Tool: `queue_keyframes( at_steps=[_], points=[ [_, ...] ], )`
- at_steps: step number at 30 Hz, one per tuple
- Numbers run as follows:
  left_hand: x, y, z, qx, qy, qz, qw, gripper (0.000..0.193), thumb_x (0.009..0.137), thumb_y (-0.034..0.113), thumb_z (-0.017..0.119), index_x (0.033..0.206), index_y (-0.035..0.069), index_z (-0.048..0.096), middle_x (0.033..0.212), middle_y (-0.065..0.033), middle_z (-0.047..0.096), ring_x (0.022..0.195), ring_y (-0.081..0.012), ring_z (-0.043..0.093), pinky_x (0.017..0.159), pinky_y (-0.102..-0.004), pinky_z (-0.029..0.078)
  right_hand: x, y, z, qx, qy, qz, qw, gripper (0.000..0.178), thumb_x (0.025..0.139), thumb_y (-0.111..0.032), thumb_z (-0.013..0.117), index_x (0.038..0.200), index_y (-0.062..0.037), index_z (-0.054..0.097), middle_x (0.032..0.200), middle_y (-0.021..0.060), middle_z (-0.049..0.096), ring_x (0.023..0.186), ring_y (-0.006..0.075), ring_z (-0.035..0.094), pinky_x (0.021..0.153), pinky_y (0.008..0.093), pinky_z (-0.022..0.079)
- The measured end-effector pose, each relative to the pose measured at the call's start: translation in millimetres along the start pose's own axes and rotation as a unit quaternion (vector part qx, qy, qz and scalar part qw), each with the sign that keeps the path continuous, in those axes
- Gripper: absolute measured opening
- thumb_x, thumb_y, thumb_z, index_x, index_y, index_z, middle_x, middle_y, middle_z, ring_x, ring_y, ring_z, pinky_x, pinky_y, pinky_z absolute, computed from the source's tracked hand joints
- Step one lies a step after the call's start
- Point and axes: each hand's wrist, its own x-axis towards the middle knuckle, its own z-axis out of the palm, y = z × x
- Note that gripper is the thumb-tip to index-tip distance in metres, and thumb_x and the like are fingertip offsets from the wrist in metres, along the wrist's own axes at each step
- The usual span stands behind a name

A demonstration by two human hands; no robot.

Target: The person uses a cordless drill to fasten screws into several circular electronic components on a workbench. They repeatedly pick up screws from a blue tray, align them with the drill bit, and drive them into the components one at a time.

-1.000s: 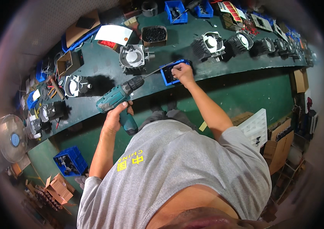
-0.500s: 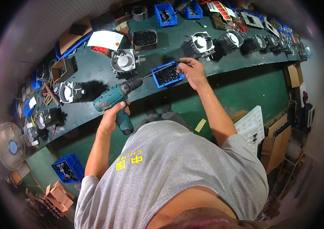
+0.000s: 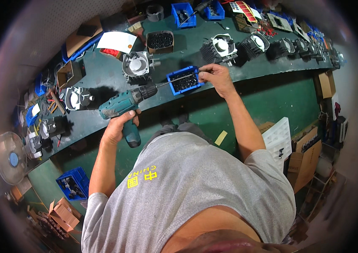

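A teal cordless drill is gripped by its handle in my left hand, over the bench's front edge. From its black chuck a long thin driver bit points right, passing over a small blue bin of small black parts. At the bit's far end, my right hand is closed in a pinch beside the bin's right edge. Something small and dark shows at those fingertips, too small to name. Just beyond the bit stands a finned metal engine cylinder, its open side facing up.
More finned cylinders line the bench to the right, and others stand at the left. Behind are a cardboard box of black parts, blue bins and a white sheet. A fan stands far left.
The drill and my left hand have shifted slightly left and down. My right hand has moved a little right, staying pinched at the bit's end.
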Motion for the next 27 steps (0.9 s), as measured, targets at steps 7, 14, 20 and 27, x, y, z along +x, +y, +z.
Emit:
queue_keyframes(
  at_steps=[7,14,20,27],
  points=[
    [1.9,1.1,-3.0,0.007,-0.005,0.007,1.0,0.032,0.085,0.021,0.076,0.106,0.001,0.061,0.088,-0.0066,0.061,0.076,-0.0171,0.06,0.072,-0.0359,0.053,-6.9,-9.3,-2.5,-0.044,-0.016,0.001,0.999,0.017,0.087,0.001,0.076,0.102,0.0062,0.071,0.087,0.0123,0.073,0.077,0.0175,0.071,0.073,0.03,0.061],
    [2.7,-2.2,-2.2,0.008,-0.01,0.0,1.0,0.032,0.085,0.023,0.076,0.105,0.002,0.062,0.086,-0.0061,0.06,0.073,-0.0169,0.059,0.071,-0.0356,0.052,-10.2,-13.4,-3.6,-0.054,-0.014,0.012,0.998,0.016,0.087,0.002,0.076,0.101,0.0067,0.07,0.088,0.0129,0.073,0.077,0.0189,0.072,0.074,0.0308,0.061],
    [4.1,-1.2,-2.5,0.007,-0.011,0.0,1.0,0.031,0.085,0.022,0.075,0.105,0.002,0.061,0.084,-0.0064,0.06,0.073,-0.0168,0.059,0.071,-0.0356,0.052,-9.7,-17.4,-5.1,-0.089,-0.023,0.018,0.996,0.018,0.086,0.001,0.077,0.102,0.0069,0.07,0.088,0.0131,0.073,0.075,0.0188,0.072,0.073,0.0303,0.061],
    [8.1,-2.5,-5.1,0.024,-0.025,0.005,0.999,0.028,0.085,0.022,0.073,0.102,0.003,0.061,0.082,-0.0059,0.06,0.072,-0.0167,0.059,0.071,-0.0355,0.052,-8.7,-19.3,-5.1,-0.083,-0.023,0.036,0.996,0.018,0.087,-0.002,0.077,0.102,0.0059,0.072,0.086,0.0107,0.073,0.075,0.016,0.071,0.071,0.0276,0.06]
  ],
)
